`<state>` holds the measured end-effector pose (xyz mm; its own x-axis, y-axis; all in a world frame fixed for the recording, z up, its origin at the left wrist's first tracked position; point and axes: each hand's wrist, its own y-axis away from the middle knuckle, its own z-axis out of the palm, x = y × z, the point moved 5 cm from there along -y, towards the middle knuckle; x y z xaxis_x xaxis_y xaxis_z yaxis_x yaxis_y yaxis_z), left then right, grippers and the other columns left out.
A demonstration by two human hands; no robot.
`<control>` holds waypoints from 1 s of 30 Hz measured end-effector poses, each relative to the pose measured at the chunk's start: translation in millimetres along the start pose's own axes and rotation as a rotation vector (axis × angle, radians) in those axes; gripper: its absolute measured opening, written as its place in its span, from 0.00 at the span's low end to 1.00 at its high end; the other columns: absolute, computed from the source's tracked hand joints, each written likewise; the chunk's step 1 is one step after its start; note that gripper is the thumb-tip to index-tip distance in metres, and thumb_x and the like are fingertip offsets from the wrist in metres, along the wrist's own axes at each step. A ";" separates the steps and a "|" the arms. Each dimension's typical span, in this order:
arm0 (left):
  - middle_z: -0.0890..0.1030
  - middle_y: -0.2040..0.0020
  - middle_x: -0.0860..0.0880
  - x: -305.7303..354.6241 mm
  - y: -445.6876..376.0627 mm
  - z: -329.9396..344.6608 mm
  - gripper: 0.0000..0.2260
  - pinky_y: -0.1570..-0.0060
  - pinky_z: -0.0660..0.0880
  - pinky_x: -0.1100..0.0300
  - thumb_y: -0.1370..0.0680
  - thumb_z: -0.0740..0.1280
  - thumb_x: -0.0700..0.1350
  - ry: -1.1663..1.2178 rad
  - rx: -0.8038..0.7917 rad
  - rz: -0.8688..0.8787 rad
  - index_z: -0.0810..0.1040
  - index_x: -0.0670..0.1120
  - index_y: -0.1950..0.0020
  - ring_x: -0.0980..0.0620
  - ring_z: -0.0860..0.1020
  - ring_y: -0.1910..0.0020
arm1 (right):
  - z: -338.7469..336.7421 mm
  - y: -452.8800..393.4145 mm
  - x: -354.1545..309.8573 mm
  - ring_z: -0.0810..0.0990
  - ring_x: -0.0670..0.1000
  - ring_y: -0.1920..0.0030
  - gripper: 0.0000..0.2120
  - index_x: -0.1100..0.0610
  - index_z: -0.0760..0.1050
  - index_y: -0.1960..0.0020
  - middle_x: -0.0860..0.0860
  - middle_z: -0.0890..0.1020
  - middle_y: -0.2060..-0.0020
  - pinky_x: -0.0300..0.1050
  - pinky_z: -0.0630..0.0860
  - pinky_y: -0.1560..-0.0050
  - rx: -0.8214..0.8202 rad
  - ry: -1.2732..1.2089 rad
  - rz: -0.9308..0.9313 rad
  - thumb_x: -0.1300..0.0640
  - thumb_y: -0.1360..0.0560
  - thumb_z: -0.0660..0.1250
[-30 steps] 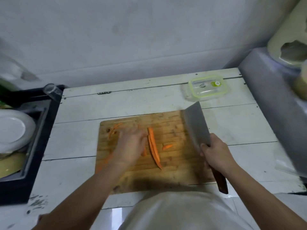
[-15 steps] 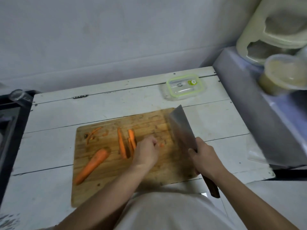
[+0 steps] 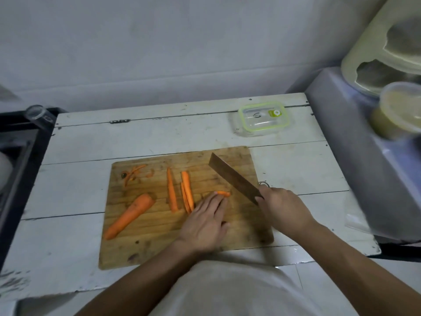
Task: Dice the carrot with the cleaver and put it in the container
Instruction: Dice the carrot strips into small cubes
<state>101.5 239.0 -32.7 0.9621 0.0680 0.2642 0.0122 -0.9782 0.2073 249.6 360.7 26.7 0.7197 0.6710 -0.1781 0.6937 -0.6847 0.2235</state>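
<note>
Nearest the viewer, a pale shirt (image 3: 230,290) fills the lower edge, with both forearms reaching forward over a white plank table (image 3: 159,137). On the table lies a wooden board (image 3: 159,236), its near edge close to the table's front.

Left hand (image 3: 206,221): lies palm down on the board, fingers straight and together, the fingertips (image 3: 218,198) pressing a short carrot piece (image 3: 223,193) whose far end shows beyond them. Nothing is curled round the piece; the hand holds it down flat.

Right hand (image 3: 281,207): closed round the handle of the cleaver (image 3: 233,177), at the board's right edge. The handle itself is hidden inside the fist. The blade points away and to the left, over the board, its edge just right of the short piece; whether it touches the wood cannot be told.

Left of the left hand, three long carrot strips (image 3: 185,193) lie side by side, running near to far; two touch, and the third is slightly apart to their left. The uncut carrot half (image 3: 129,215) lies diagonally on the board's left part. Thin peelings (image 3: 134,172) sit in the board's far left corner.

Beyond the board, near the table's far right corner, stands the container (image 3: 264,119), clear with a green-rimmed lid on it, well apart from the carrot. At the far left is a dark sink (image 3: 20,156); at the right, a pale grey appliance (image 3: 355,137) bearing a blurred tub (image 3: 398,110).
</note>
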 end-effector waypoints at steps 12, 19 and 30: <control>0.58 0.18 0.46 -10.0 -1.5 3.3 0.31 0.19 0.45 0.48 0.16 0.47 0.62 -0.094 0.019 0.041 0.55 0.45 0.17 0.48 0.51 0.18 | 9.3 -2.5 -10.3 0.81 0.61 0.56 0.09 0.53 0.70 0.45 0.55 0.82 0.55 0.48 0.68 0.63 -0.064 0.013 -0.056 0.49 0.16 0.55; 0.58 0.17 0.48 -10.4 -2.8 8.2 0.30 0.20 0.45 0.49 0.15 0.48 0.61 -0.086 0.032 0.010 0.55 0.47 0.17 0.49 0.50 0.18 | 8.9 1.2 -10.9 0.81 0.62 0.56 0.10 0.56 0.70 0.45 0.57 0.82 0.57 0.50 0.72 0.61 -0.010 -0.057 0.061 0.50 0.17 0.56; 0.59 0.18 0.48 -10.5 -3.8 13.1 0.30 0.20 0.46 0.48 0.16 0.48 0.61 -0.099 0.018 -0.007 0.57 0.46 0.18 0.49 0.51 0.18 | 14.2 18.2 -35.4 0.79 0.59 0.70 0.09 0.54 0.69 0.53 0.52 0.81 0.67 0.44 0.57 0.75 -0.030 0.222 0.017 0.54 0.24 0.69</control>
<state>94.9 239.5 -48.6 0.9842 0.0563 0.1678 0.0234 -0.9811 0.1920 237.1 320.4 23.5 0.7051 0.7079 0.0404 0.6781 -0.6899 0.2536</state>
